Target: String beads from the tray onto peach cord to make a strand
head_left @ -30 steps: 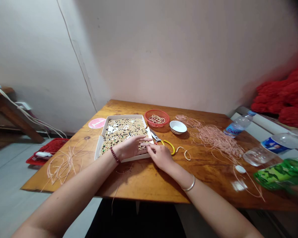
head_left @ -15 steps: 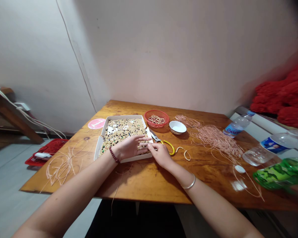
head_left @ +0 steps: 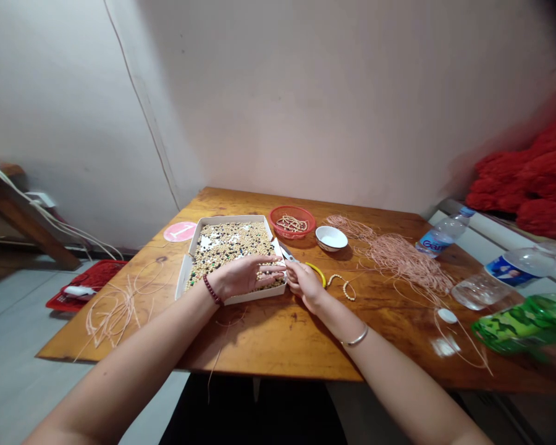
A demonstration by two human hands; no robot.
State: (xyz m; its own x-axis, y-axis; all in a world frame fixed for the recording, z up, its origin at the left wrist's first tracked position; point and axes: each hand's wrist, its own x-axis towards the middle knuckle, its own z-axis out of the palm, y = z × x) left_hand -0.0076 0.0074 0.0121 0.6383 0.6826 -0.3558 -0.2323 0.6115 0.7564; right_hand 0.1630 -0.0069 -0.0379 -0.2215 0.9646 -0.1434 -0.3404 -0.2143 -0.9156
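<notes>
My left hand (head_left: 248, 275) is over the near right part of a white tray (head_left: 180, 285) full of small cream, black and green beads (head_left: 227, 247). Its fingers are stretched out and slightly apart. Just beyond those fingertips, my right hand (head_left: 304, 284) is closed in a pinch at the tray's right edge. Whatever lies between its fingers is too small to make out. Scissors with yellow handles (head_left: 315, 272) lie behind the right hand, which partly hides them. A short beaded string (head_left: 343, 287) curls on the table to the right.
Behind the tray stand a red basket (head_left: 292, 224) with beaded strings and a white bowl (head_left: 332, 238). Pink cord (head_left: 398, 259) is heaped at right, near plastic bottles (head_left: 445, 233). Loose cord (head_left: 113, 312) lies at left, below a round pink sign (head_left: 180, 232).
My right hand has moved a little to the right, away from the left fingertips, and now covers more of the scissors' handles. My left hand has hardly moved.
</notes>
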